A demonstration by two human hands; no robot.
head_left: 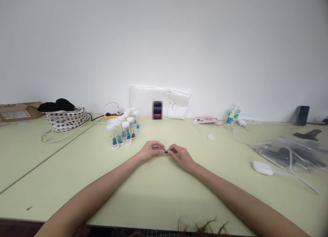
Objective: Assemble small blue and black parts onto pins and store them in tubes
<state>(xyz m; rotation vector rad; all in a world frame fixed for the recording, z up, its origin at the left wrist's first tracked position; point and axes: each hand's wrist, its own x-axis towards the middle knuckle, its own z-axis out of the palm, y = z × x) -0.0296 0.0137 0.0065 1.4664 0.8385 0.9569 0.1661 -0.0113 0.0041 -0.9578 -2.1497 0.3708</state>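
Both of my hands meet over the middle of the pale green table (164,192). Between their fingertips is a small dark piece (166,151), too small to name. My left hand (151,151) pinches it from the left with thumb and fingers. From the right, my right hand (180,156) pinches the same piece. To the left of my left hand stands a cluster of clear tubes with white caps (125,127), several of them with blue-green pieces inside. A small white round cap (211,137) lies beyond my right hand.
Against the wall stand a white plastic packet (179,103) and a phone (157,110). A patterned basket (68,119) and cardboard box (19,112) are at the left. Rightward lie a pink case (205,120), a bottle (233,114), a white charger (262,168), cables and clear bags (294,155).
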